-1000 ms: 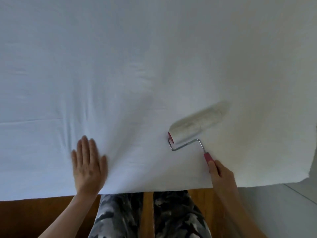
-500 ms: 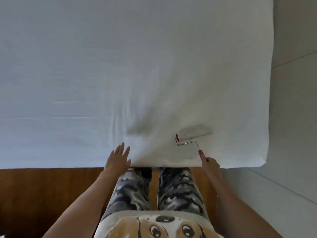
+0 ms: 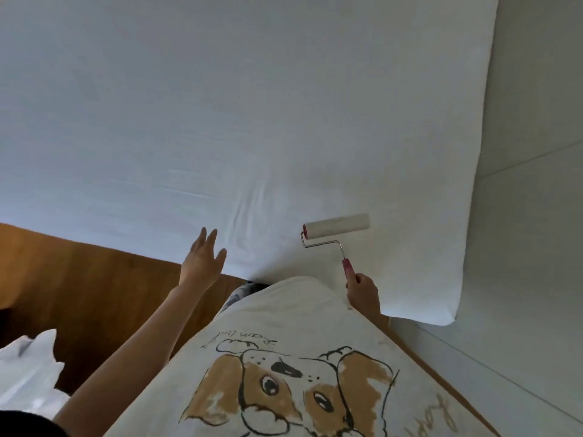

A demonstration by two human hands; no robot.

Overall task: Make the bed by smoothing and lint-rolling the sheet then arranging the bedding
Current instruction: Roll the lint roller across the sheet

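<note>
The sheet [image 3: 252, 105] lies white across the bed, filling the view beyond both hands, and more of its right edge and near corner shows than half a second ago. The left hand [image 3: 202, 263], which was low at the sheet's near edge, has lifted; its fingers [image 3: 209, 239] are straight and spread, released, and whether they touch the cloth I cannot tell. The right hand [image 3: 362, 293] still grasps the red handle of the one lint roller [image 3: 336, 226], whose drum now lies nearly level on the sheet just beyond that hand. Soft creases sit between the two hands. Nearest is a dog-print shirt [image 3: 299, 373]; a crumpled white cloth [image 3: 28, 373] lies left of the left arm, over the wooden floor [image 3: 79, 279].
</note>
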